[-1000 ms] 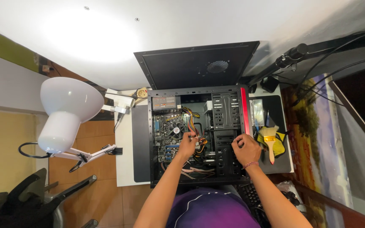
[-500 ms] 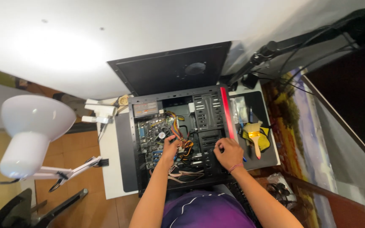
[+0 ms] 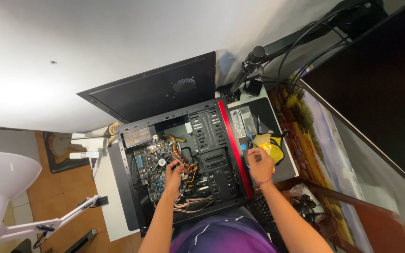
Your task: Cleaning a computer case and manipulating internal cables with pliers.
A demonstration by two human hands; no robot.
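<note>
Inside the open computer case [image 3: 183, 159], a tangle of coloured cables [image 3: 181, 157] and the drive cage [image 3: 214, 159] crowd the left hand [image 3: 173, 177]; the right hand [image 3: 260, 165] works over a mat [image 3: 277, 117] cluttered with tools and a yellow cloth [image 3: 269, 143].

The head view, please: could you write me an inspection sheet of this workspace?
Surface: white desk with a dark mat on its right side.
Job's things: open computer case lying flat, circuit board exposed.
Clutter: yellow cloth and small tools on the mat.
Grips: left hand inside the case at the wires; right hand over the mat beside the cloth, hold unclear.
Cables: coloured wire bundle in the case; black cables behind.
Surroundings: removed side panel, white lamp, monitor arm.
</note>
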